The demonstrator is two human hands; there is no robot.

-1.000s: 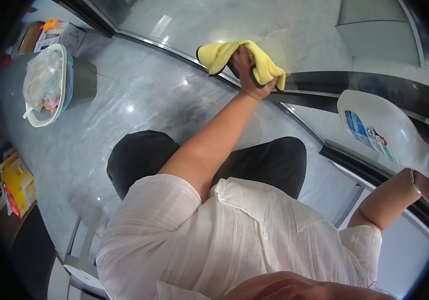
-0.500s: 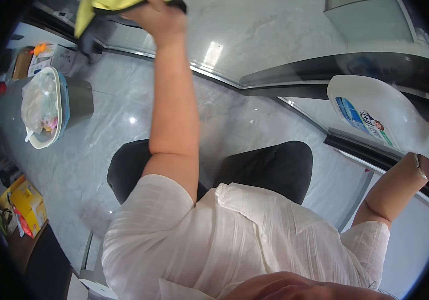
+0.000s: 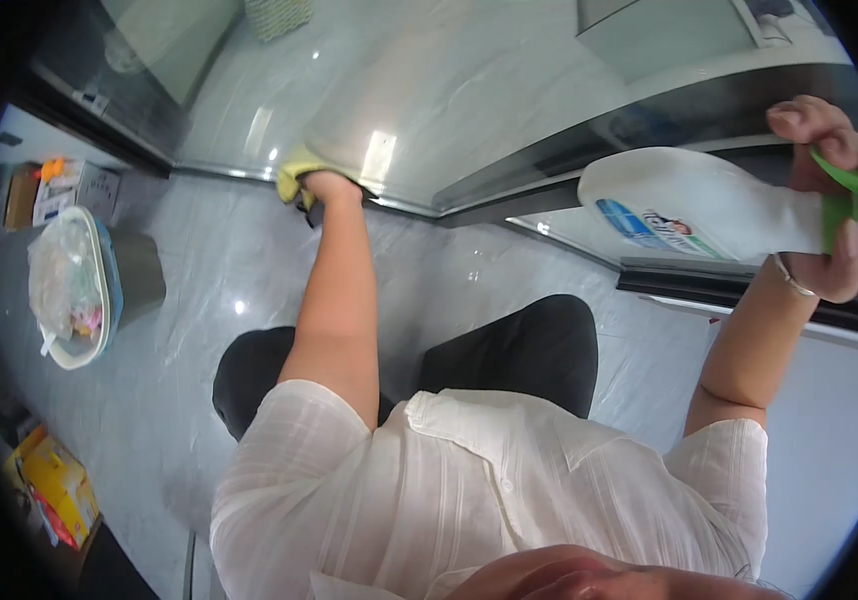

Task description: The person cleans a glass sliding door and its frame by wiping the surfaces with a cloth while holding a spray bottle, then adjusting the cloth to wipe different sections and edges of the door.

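My left hand (image 3: 334, 187) is stretched forward, closed on a yellow cloth (image 3: 296, 172) with dark edging. The cloth lies against the lower part of a glass panel (image 3: 349, 90), just above its bottom frame. At the right, my right hand (image 3: 824, 190) is wrapped round the neck of a white spray bottle (image 3: 689, 200) with a green spray head (image 3: 854, 190). Tilted nearly on its side, the bottle points its base to the left, and its blue label shows. Part of the cloth is hidden behind my left hand.
A waste bin (image 3: 139, 285) with a plastic bag in it stands on the grey tiled floor at the left. Behind it are boxes (image 3: 89, 190). A yellow carton (image 3: 57, 490) is at the lower left. Dark frame rails (image 3: 569, 180) run across the right side.
My left hand and the cloth have come down along the glass to near its bottom frame. The spray bottle and my right hand appear further left, more fully in view.
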